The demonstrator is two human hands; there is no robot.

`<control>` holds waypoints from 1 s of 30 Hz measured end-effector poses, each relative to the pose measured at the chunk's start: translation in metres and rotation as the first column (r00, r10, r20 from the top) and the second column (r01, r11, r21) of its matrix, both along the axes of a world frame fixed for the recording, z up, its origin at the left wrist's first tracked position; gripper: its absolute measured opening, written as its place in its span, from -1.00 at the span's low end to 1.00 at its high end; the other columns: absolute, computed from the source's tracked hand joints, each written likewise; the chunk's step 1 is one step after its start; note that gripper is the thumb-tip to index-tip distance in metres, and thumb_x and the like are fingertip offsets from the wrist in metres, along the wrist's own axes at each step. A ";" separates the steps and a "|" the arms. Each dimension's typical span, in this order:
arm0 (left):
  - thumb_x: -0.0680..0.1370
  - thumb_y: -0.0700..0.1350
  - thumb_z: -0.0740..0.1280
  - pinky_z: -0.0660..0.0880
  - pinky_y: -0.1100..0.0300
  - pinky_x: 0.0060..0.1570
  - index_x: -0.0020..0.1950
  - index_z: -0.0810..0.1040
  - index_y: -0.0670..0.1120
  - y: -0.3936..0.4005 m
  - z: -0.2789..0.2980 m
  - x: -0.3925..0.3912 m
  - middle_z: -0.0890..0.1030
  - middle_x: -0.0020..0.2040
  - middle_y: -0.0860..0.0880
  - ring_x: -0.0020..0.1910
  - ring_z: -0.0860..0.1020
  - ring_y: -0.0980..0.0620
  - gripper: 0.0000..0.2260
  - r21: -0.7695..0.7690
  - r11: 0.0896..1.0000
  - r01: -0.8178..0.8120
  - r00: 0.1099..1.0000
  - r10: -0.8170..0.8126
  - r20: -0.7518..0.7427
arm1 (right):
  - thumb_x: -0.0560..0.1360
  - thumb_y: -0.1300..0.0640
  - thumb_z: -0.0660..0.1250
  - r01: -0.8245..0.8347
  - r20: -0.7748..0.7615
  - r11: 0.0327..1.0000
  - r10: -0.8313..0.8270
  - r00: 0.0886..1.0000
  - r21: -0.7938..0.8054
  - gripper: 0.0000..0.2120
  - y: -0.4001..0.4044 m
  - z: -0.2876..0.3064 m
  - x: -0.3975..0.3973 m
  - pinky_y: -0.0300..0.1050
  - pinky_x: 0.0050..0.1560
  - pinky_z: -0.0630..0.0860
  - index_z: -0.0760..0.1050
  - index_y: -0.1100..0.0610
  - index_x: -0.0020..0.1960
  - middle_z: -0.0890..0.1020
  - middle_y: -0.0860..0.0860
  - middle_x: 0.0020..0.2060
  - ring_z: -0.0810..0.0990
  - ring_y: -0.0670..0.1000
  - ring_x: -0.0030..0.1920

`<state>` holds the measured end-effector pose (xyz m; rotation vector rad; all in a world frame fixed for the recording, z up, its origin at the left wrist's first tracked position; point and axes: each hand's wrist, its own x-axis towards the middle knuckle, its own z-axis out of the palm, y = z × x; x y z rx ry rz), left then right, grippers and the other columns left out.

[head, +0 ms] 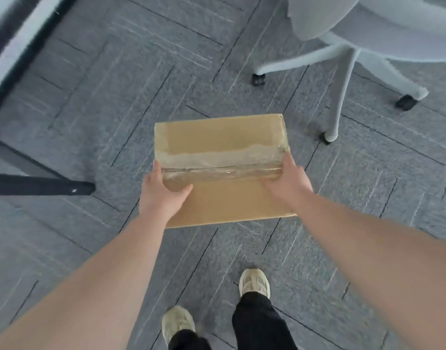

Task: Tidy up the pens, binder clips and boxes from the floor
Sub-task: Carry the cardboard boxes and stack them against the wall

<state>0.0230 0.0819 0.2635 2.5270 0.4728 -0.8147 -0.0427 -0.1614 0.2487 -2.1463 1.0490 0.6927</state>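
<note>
While both hands grip it, one taped cardboard box [221,137] held above carpet: left hand [161,193], right hand [290,180].

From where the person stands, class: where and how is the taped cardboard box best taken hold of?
By its two short ends, one hand from each side. The cardboard box is wide, flat and taped shut, with no handle. The left hand and right hand already grip opposite ends, thumbs on top.
</note>
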 end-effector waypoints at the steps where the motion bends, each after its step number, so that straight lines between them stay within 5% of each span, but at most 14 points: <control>1: 0.41 0.18 0.45 0.41 -0.07 0.26 0.57 -0.07 0.17 0.021 0.003 -0.008 0.10 0.57 -0.01 0.49 0.25 -0.09 -0.09 0.004 0.999 -0.045 0.999 0.045 0.001 | 0.44 -0.10 0.38 -0.051 0.001 0.999 0.051 0.999 0.002 -0.15 0.017 0.004 0.002 0.06 -0.03 0.59 -0.09 -0.16 0.54 0.50 0.12 0.18 0.58 0.20 0.05; 9: 0.38 0.18 0.43 0.44 -0.08 0.18 0.51 0.12 0.13 0.171 0.027 -0.109 0.31 0.43 -0.03 0.35 0.39 -0.10 -0.21 -0.014 0.934 -0.357 0.934 0.357 0.019 | 0.45 -0.06 0.39 -0.411 0.022 0.912 0.411 0.912 -0.009 -0.18 0.160 0.028 -0.011 0.03 -0.04 0.58 -0.03 -0.07 0.54 0.51 0.13 0.20 0.59 0.19 0.06; 16: 0.40 0.20 0.42 0.39 -0.05 0.27 0.57 0.00 0.14 0.287 0.046 -0.223 0.19 0.52 0.00 0.42 0.33 -0.09 -0.13 -0.028 0.824 -0.566 0.823 0.566 0.043 | 0.49 -0.05 0.38 -0.621 0.084 0.783 0.621 0.779 -0.028 -0.20 0.290 0.049 -0.069 -0.11 -0.22 0.48 -0.02 -0.04 0.56 0.43 0.14 0.34 0.58 0.16 0.10; 21: 0.41 0.16 0.44 0.40 -0.02 0.23 0.57 -0.01 0.11 0.359 0.070 -0.322 0.19 0.52 0.00 0.42 0.33 -0.07 -0.13 -0.067 0.732 -0.678 0.727 0.682 0.088 | 0.48 -0.06 0.40 -0.723 0.128 0.690 0.721 0.681 -0.035 -0.17 0.378 0.070 -0.128 0.01 0.11 0.50 -0.03 -0.03 0.56 0.38 0.12 0.41 0.49 0.18 0.28; 30: 0.41 0.16 0.44 0.43 0.03 0.11 0.57 0.00 0.11 0.486 0.106 -0.441 0.22 0.50 -0.01 0.39 0.36 -0.08 -0.13 -0.088 0.601 -0.794 0.587 0.797 0.145 | 0.48 -0.07 0.40 -0.855 0.185 0.513 0.850 0.494 -0.079 -0.15 0.533 0.107 -0.205 -0.06 0.07 0.47 -0.05 0.01 0.58 0.36 0.12 0.44 0.49 0.16 0.30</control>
